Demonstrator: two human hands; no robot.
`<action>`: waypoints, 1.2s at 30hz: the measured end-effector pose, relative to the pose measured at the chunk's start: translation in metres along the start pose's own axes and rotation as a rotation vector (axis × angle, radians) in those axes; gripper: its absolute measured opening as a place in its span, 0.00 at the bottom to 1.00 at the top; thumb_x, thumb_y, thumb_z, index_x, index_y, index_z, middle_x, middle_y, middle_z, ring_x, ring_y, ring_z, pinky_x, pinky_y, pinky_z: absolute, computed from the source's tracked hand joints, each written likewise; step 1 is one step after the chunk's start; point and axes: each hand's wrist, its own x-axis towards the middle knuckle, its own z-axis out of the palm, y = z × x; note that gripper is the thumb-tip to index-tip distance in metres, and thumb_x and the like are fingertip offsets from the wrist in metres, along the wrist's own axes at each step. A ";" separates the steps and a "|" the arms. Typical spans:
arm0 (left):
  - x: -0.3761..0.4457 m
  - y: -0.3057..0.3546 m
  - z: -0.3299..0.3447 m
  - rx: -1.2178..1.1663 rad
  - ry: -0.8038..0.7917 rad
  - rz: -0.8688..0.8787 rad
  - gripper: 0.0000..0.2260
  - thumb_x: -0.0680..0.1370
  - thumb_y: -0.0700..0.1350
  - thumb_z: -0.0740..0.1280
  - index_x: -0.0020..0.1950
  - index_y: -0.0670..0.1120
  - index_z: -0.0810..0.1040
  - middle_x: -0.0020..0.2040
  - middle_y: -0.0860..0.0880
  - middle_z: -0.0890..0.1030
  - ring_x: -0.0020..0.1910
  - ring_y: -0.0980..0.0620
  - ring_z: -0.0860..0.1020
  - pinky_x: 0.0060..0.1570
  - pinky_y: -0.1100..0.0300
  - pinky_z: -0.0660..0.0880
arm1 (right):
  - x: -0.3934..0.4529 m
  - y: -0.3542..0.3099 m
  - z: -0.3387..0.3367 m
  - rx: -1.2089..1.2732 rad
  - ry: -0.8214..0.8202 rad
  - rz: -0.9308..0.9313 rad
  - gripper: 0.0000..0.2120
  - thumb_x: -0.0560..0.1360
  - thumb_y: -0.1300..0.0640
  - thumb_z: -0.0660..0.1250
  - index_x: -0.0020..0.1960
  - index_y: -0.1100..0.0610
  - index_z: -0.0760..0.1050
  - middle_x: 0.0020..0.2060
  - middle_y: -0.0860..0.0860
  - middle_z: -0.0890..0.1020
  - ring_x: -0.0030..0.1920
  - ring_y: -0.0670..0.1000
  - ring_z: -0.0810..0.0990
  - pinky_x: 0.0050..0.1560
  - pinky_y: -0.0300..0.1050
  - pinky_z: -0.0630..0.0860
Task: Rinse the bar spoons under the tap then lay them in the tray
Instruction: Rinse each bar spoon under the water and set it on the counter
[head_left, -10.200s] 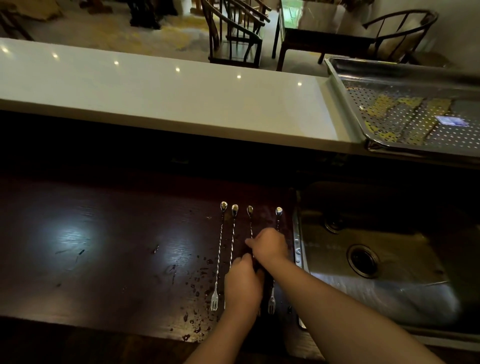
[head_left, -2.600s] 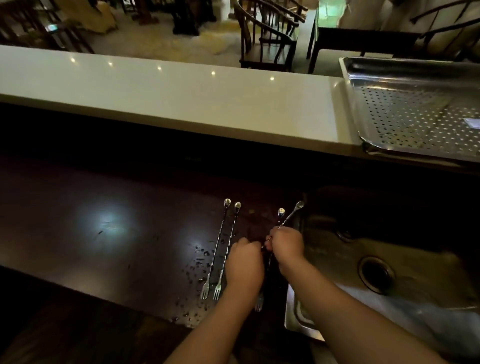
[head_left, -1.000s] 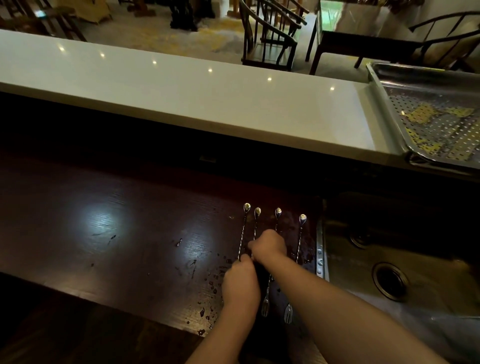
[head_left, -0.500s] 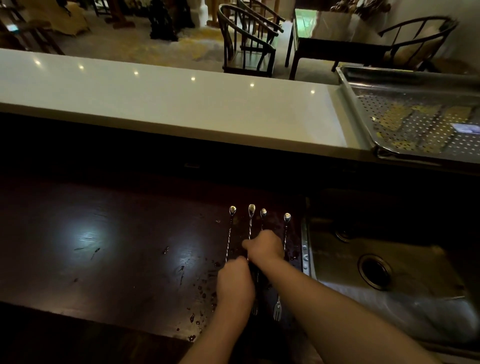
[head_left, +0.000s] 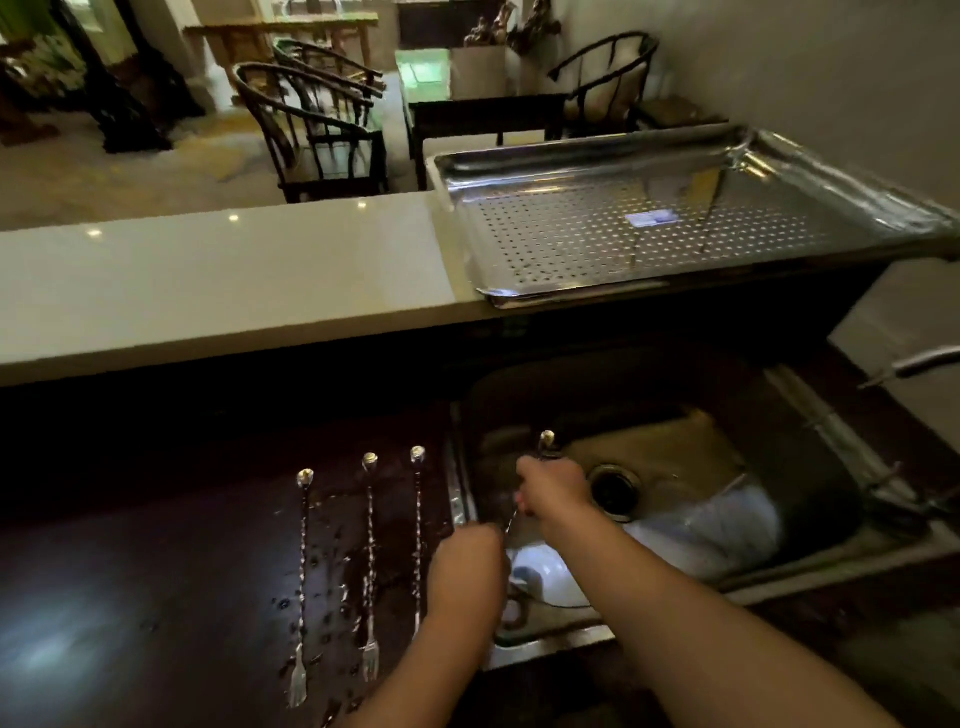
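Over the sink (head_left: 810, 415) | both hands pinch one bar spoon (head_left: 546, 440): right hand (head_left: 553, 491) near bowl, left hand (head_left: 467, 566) lower | three spoons (head_left: 370, 561) on dark counter (head_left: 156, 571) | tray (head_left: 649, 234) behind

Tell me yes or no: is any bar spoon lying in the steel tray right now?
No: the perforated tray holds no spoon; three bar spoons lie on the dark counter, and both hands hold a fourth over the sink.
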 end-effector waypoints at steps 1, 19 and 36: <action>0.005 0.016 0.004 0.017 -0.015 0.025 0.09 0.76 0.41 0.60 0.52 0.43 0.78 0.52 0.42 0.80 0.52 0.42 0.79 0.49 0.52 0.74 | 0.007 0.001 -0.018 0.032 0.042 0.024 0.09 0.72 0.63 0.65 0.33 0.62 0.72 0.26 0.56 0.74 0.21 0.52 0.72 0.21 0.36 0.67; 0.044 0.168 0.038 0.175 0.100 0.170 0.11 0.77 0.43 0.59 0.56 0.47 0.76 0.57 0.47 0.77 0.54 0.46 0.76 0.48 0.55 0.74 | 0.094 0.020 -0.205 0.516 0.032 0.261 0.07 0.74 0.64 0.68 0.38 0.64 0.76 0.26 0.55 0.77 0.25 0.50 0.75 0.27 0.40 0.72; 0.068 0.266 0.075 -2.023 0.106 -0.759 0.16 0.80 0.42 0.63 0.65 0.34 0.70 0.55 0.38 0.78 0.51 0.46 0.79 0.53 0.57 0.75 | 0.105 0.031 -0.243 0.810 -0.077 0.327 0.08 0.77 0.65 0.66 0.53 0.69 0.75 0.42 0.61 0.81 0.38 0.54 0.82 0.41 0.44 0.81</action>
